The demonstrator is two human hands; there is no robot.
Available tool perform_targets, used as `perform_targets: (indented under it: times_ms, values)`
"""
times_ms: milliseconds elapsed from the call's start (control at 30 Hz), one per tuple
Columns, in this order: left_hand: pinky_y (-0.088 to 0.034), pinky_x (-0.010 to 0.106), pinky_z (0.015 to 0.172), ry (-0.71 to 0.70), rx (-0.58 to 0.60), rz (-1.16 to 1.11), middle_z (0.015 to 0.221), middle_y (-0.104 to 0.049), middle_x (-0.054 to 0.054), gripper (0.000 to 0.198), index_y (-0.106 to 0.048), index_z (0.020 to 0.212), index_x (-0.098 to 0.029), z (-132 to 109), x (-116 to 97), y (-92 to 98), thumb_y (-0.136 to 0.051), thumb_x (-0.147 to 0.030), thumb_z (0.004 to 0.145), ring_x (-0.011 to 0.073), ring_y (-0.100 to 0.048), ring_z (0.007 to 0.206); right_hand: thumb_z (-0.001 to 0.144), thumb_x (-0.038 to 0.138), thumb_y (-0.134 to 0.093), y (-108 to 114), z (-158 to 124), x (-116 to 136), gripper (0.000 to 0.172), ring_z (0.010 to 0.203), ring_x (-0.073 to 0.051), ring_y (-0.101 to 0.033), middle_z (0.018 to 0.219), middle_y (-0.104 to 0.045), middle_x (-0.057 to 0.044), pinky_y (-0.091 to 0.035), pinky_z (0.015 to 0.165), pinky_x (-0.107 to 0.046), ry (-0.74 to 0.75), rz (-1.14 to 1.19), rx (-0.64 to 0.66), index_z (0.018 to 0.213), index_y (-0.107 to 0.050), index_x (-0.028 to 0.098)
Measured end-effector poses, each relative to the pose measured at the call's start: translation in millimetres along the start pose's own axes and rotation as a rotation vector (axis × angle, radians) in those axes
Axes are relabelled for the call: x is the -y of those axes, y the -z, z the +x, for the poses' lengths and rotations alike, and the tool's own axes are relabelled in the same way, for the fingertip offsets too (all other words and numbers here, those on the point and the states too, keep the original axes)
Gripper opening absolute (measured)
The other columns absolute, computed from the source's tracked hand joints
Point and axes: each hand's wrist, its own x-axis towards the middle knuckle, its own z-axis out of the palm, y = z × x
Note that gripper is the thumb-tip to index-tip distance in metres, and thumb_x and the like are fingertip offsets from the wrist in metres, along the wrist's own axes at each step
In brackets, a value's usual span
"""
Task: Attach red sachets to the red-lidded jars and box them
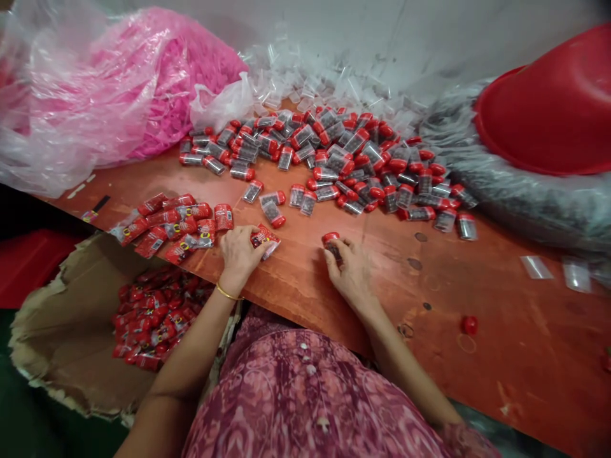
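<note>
My left hand [237, 256] is closed on a red printed wrapper [265, 239] with a yellow mark, just over the table near its front edge. Whether anything is inside the wrapper I cannot tell. To the right, my right hand [352, 275] grips a small red-capped clear container [330, 238] with dark contents, partly hidden by my fingers. Left of my left hand lies a cluster of red printed packs [181, 228]. Farther back, a big heap of red-capped clear containers [334, 159] spreads across the table, a few lying loose at its front.
A torn cardboard box [57, 324] with many red packs stands below the table's left edge. Pink items fill a clear plastic bag [162, 70] at back left. Clear pieces [305, 79] lie along the wall. A red tub [548, 108] rests on a dark-filled bag [496, 191] at right.
</note>
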Motion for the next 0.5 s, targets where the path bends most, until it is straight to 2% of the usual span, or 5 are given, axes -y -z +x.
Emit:
perform_targets:
  times_ms: [133, 200, 333, 500]
  values:
    - [-0.04, 0.035, 0.079, 0.001, 0.004, -0.051, 0.086, -0.064, 0.008, 0.027, -0.068, 0.073, -0.02, 1.9, -0.4, -4.7, -0.059, -0.044, 0.078, 0.0239, -0.058, 0.087, 0.088, 0.031, -0.047, -2.8, 2.7, 12.9, 0.026, 0.092, -0.023, -0.055, 0.103, -0.063, -0.012, -0.04, 0.081, -0.037, 0.055, 0.063, -0.008, 0.101, -0.064, 0.015]
    - [-0.041, 0.034, 0.079, 0.019, -0.019, -0.074, 0.086, -0.065, 0.009, 0.026, -0.068, 0.077, -0.018, 3.8, 1.2, -6.5, -0.058, -0.042, 0.078, 0.0238, -0.059, 0.086, 0.088, 0.031, -0.047, -4.0, 4.5, 19.9, 0.025, 0.092, -0.023, -0.055, 0.101, -0.063, -0.011, -0.039, 0.082, -0.036, 0.087, 0.069, -0.002, 0.1, -0.064, 0.016]
    - [-0.041, 0.033, 0.079, 0.017, -0.085, -0.13, 0.097, -0.069, 0.01, 0.031, -0.065, 0.098, -0.017, 9.2, 7.0, -8.2, -0.056, -0.039, 0.079, 0.0247, -0.061, 0.091, 0.089, 0.03, -0.048, -7.8, 6.4, 33.0, 0.024, 0.09, -0.022, -0.055, 0.095, -0.064, -0.01, -0.039, 0.082, -0.036, 0.149, 0.1, 0.032, 0.096, -0.065, 0.016]
    - [-0.043, 0.037, 0.078, 0.032, -0.06, -0.088, 0.089, -0.07, 0.013, 0.025, -0.07, 0.082, -0.017, 17.5, 12.1, -3.5, -0.052, -0.034, 0.081, 0.0273, -0.062, 0.088, 0.088, 0.029, -0.047, -11.4, 7.6, 46.1, 0.022, 0.086, -0.021, -0.057, 0.089, -0.065, -0.009, -0.039, 0.081, -0.037, 0.139, 0.196, 0.088, 0.093, -0.066, 0.017]
